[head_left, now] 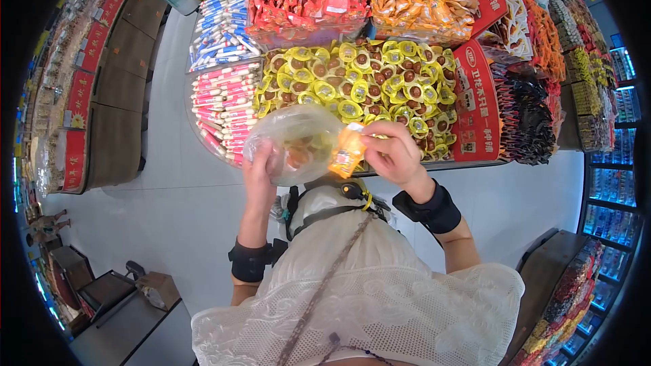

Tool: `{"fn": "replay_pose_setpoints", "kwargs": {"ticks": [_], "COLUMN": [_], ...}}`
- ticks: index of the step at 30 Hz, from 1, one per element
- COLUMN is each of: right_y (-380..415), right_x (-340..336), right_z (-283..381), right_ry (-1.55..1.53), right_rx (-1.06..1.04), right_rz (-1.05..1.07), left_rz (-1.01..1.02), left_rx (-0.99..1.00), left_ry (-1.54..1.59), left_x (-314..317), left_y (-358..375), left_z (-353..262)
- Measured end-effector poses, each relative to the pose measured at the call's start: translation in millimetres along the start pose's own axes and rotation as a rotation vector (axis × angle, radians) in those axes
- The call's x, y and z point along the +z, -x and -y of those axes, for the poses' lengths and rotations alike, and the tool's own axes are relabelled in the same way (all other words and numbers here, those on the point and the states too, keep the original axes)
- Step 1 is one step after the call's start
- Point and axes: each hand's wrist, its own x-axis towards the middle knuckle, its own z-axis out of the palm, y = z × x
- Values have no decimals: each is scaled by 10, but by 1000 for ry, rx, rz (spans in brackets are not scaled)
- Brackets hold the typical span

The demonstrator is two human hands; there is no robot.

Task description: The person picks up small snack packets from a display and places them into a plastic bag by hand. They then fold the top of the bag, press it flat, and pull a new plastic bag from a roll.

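1. Far left of the yellow sweets bin [359,81], dark wooden shelving with red labels [88,88] lines the aisle across the pale floor.
2. Just left of the bin, a tray of pink-and-white stick packets [220,105] lies beside it.
3. In front of the bin's lower edge, the left hand [259,175] is closed on the side of a clear plastic bag [293,141], holding it up.
4. The bag looks thin, limp and light; it would crumple anywhere, so the gathered film near its mouth seems the best hold.
5. The right hand [395,154] pinches a small orange packet [348,151] at the bag's mouth, fingers closed on its edge; the wrapper likely is slick and crinkly.
6. Right of the bin stands a red sign [475,105], then dark packets [532,122].
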Motion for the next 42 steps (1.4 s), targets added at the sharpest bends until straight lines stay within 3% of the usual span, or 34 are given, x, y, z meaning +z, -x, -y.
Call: {"fn": "replay_pose_setpoints", "kwargs": {"ticks": [7, 16, 19, 22, 27, 30, 42], "right_y": [210, 205, 14, -23, -57, -53, -17], "right_x": [-120, -161, -50, -48, -86, -83, -116], "right_z": [-28, 5, 17, -30, -107, -110, -129], "right_ry": [-60, -17, -596, -1372, -2267, -2525, -2563], "right_rx": [9, 8, 356, 752, 848, 811, 757], "right_rz": [-340, -342, -492, -485, -399, -350, -284], "left_rz": [31, 76, 38, -3, -10, -1, 23], "left_rx": [-14, -7, -3, -5, -6, -10, 0], "left_ry": [-35, -16, -23, -38, -23, -9, -23], "left_x": [-7, -34, 4, 0, -27, -46, -71], "left_y": [12, -14, -10, -21, -28, -28, -15], "left_z": [-26, -5, -1, 29, 39, 55, 57]}}
